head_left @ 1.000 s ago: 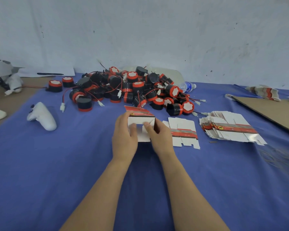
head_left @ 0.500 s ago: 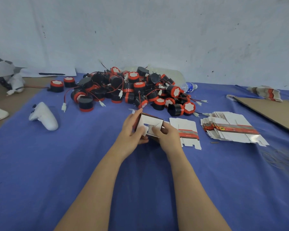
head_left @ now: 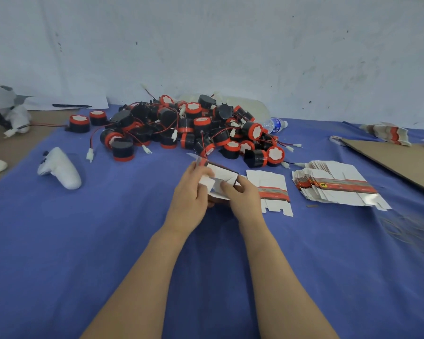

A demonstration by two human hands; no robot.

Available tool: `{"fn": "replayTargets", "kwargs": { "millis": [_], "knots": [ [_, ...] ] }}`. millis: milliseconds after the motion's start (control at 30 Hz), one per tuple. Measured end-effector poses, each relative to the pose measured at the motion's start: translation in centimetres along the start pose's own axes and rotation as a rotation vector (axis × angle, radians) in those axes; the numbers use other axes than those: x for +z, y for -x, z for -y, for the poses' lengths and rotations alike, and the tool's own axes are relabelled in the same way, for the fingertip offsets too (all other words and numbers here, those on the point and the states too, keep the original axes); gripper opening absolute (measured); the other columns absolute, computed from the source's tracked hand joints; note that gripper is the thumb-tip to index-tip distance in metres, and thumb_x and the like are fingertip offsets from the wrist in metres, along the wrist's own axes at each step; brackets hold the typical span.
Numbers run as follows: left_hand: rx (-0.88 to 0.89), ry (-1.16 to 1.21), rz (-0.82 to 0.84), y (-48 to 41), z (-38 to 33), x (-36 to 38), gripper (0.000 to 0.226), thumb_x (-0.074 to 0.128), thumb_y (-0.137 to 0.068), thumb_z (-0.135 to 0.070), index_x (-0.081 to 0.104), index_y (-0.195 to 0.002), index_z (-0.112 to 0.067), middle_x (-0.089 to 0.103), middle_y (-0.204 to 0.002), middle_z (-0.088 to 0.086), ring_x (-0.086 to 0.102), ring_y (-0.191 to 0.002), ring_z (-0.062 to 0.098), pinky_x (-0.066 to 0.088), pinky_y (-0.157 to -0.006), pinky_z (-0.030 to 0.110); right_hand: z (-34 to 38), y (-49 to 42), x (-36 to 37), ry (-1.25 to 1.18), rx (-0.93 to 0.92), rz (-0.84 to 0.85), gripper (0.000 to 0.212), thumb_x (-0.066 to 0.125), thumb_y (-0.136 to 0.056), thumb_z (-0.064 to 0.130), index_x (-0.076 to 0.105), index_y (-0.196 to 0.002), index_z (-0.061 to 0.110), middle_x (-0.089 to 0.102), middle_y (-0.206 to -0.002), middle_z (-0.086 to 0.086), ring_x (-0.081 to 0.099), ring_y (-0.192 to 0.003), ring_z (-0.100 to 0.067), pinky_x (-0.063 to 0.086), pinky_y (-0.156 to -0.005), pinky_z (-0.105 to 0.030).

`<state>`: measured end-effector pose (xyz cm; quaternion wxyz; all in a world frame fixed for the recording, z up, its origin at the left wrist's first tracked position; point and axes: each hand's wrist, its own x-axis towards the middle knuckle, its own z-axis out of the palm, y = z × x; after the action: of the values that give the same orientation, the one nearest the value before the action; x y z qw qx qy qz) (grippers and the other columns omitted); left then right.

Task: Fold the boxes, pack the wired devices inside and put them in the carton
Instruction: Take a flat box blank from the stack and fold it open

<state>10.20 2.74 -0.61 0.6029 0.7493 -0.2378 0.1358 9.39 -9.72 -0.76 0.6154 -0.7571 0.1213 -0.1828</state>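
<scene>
- The half-formed box (head_left: pixel 222 176) is held just above the tabletop (head_left: pixel 96 241) at the centre of the frame, in front of the heap of wired devices (head_left: pixel 194 128).
- It is gripped by both hands. The left hand (head_left: pixel 190 194) is curled round its left end, and a white flap on its near face is pinched by the fingers (head_left: pixel 227 187) of the right hand (head_left: pixel 244 199).
- The step in hand is judged to be the closing of one end of the box.
- The body should be kept square by the left hand while the flaps are pressed in by the right, the small side flaps first and the tuck flap last.
- Each crease should be bent along its scored line, so that the thin card is not buckled.
- The other end is best left open, since a device and its wire have to be put in afterwards.
- The underside and the far end of the box are covered by the hands, so it cannot be told which flaps are already tucked.
- The fingertips of the left hand are smeared by blur.
- No finished carton can be made out. Only a brown cardboard sheet (head_left: pixel 399 162) is seen at the right edge, cut off by the frame.
- The print on the single flat blank (head_left: pixel 271 189) and on the stack of blanks (head_left: pixel 335 185) to the right of the box is too small to be read.
</scene>
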Motion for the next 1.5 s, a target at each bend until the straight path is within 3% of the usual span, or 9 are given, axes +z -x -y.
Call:
{"fn": "replayTargets", "kwargs": {
  "millis": [200,433,567,767,1000,1167,1267,1367,1500],
  "knots": [
    [0.033,-0.082,0.110,0.4,0.2,-0.4,0.021,0.058,-0.074,-0.064,0.058,-0.087,-0.047,0.041,-0.122,-0.032,0.066,-0.079,-0.001,0.051,-0.067,0.009,0.3,0.1,-0.9,-0.211,0.089,0.043,0.018,0.057,-0.091,0.011,0.071,-0.099,0.018,0.073,-0.094,-0.006,0.067,-0.086,-0.023,0.057,-0.069,-0.029],
    [-0.143,-0.079,-0.369,0.0,0.8,-0.3,0.010,0.049,-0.098,-0.034,0.053,-0.100,-0.025,0.068,-0.088,-0.003,0.067,-0.068,0.006,0.056,-0.061,0.027,1.1,1.6,2.8,-0.205,-0.065,0.233,0.042,0.049,-0.098,0.036,0.041,-0.139,0.038,0.051,-0.129,0.023,0.050,-0.107,0.019,0.044,-0.084,-0.006],
    [-0.222,-0.026,-0.289,0.1,0.9,0.3,0.062,0.053,-0.097,-0.023,0.019,-0.148,-0.035,0.064,-0.093,-0.009,0.062,-0.078,0.005,0.046,-0.058,0.009,0.8,1.7,3.2,-0.202,-0.051,0.010,0.048,0.054,-0.096,0.022,0.040,-0.139,0.033,0.049,-0.129,0.016,0.053,-0.110,0.004,0.050,-0.089,-0.017],
    [-0.305,0.009,-0.237,0.1,0.9,0.8,0.042,0.046,-0.099,-0.014,0.043,-0.135,-0.035,0.057,-0.123,-0.006,0.060,-0.099,0.009,0.053,-0.075,0.021,1.0,1.6,2.9,-0.255,-0.062,-0.002,0.056,0.049,-0.090,0.000,0.043,-0.134,0.034,0.050,-0.135,0.006,0.053,-0.120,-0.012,0.049,-0.100,-0.039],
    [-0.549,0.637,-0.281,-0.8,0.6,-0.1,0.022,0.033,-0.104,-0.021,0.047,-0.121,-0.020,0.067,-0.102,0.008,0.070,-0.064,0.009,0.056,-0.056,0.022,1.7,1.6,1.9,-0.393,-0.028,0.046,0.090,0.071,-0.084,0.031,0.011,-0.151,0.033,0.043,-0.125,0.021,0.056,-0.085,0.021,0.045,-0.069,-0.004],
    [-0.475,0.340,-0.017,-0.6,0.3,0.2,0.034,0.035,-0.103,-0.020,0.053,-0.131,-0.027,0.066,-0.121,0.000,0.065,-0.107,0.017,0.054,-0.093,0.040,2.1,2.4,2.7,0.004,-0.172,0.091,0.030,0.075,-0.081,0.028,0.059,-0.103,0.017,0.067,-0.088,0.011,0.062,-0.078,0.003,0.047,-0.067,-0.010],
    [-0.379,-0.056,-0.207,-0.8,0.9,-0.8,0.037,0.036,-0.102,-0.017,0.052,-0.135,-0.021,0.051,-0.140,0.000,0.047,-0.127,0.016,0.037,-0.108,0.032,2.1,2.1,1.8,0.411,-0.407,-0.031,0.020,0.071,-0.084,0.026,0.058,-0.096,0.015,0.064,-0.088,0.006,0.058,-0.081,-0.011,0.043,-0.073,-0.021],
    [-0.447,0.166,-0.375,-1.0,1.1,-1.7,0.031,0.038,-0.101,-0.034,0.058,-0.119,-0.019,0.059,-0.119,0.001,0.056,-0.111,0.017,0.044,-0.097,0.036,2.1,2.1,2.7,1.043,-0.507,0.106,0.019,0.057,-0.086,0.016,0.056,-0.105,0.017,0.063,-0.103,-0.002,0.054,-0.098,-0.025,0.030,-0.084,-0.033],
    [-0.427,0.071,-0.232,-0.7,0.9,-1.4,0.033,0.048,-0.097,-0.041,0.058,-0.115,-0.016,0.065,-0.107,0.000,0.062,-0.099,0.018,0.051,-0.087,0.035,2.1,2.9,4.5,1.108,-0.612,0.245,0.025,0.051,-0.087,0.019,0.056,-0.112,0.017,0.063,-0.106,-0.001,0.054,-0.103,-0.023,0.025,-0.096,-0.034]
  ]
}}
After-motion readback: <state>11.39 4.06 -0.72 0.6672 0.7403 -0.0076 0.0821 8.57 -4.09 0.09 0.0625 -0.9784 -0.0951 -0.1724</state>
